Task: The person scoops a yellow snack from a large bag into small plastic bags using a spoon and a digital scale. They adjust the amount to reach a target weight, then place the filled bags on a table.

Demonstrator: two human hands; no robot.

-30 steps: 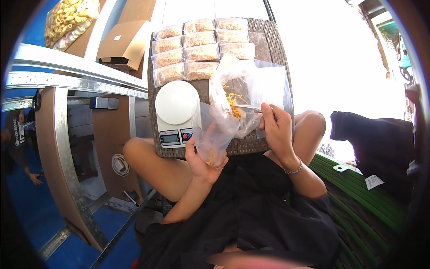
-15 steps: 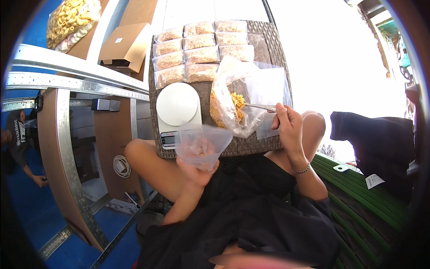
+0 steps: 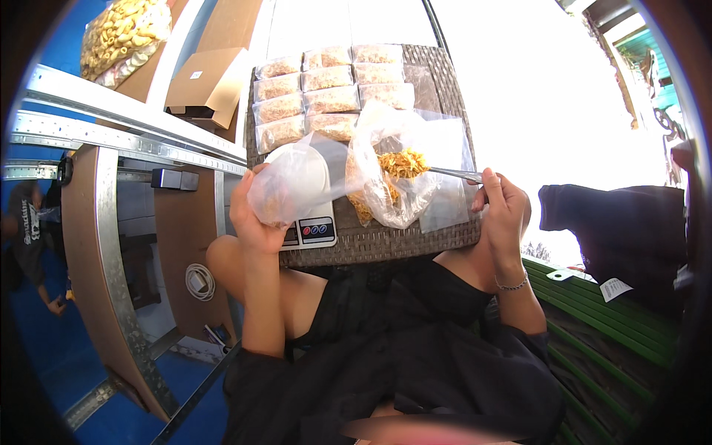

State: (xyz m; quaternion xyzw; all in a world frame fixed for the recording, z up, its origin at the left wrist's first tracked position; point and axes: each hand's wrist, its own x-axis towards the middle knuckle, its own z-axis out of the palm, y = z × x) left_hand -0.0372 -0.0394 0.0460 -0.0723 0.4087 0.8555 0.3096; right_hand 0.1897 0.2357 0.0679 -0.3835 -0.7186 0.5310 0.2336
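On my wicker table (image 3: 426, 241), the big clear bag (image 3: 365, 159) gapes right of centre, orange-yellow shreds (image 3: 361, 209) inside. Filled packets (image 3: 328, 99) sit in rows at eleven o'clock. My left hand (image 3: 256, 215), at eight, grips a small clear bag (image 3: 278, 182) before the white scale (image 3: 319, 231). My right hand (image 3: 503, 204), near four, pinches a metal utensil (image 3: 449, 173), shreds heaped on its far end.
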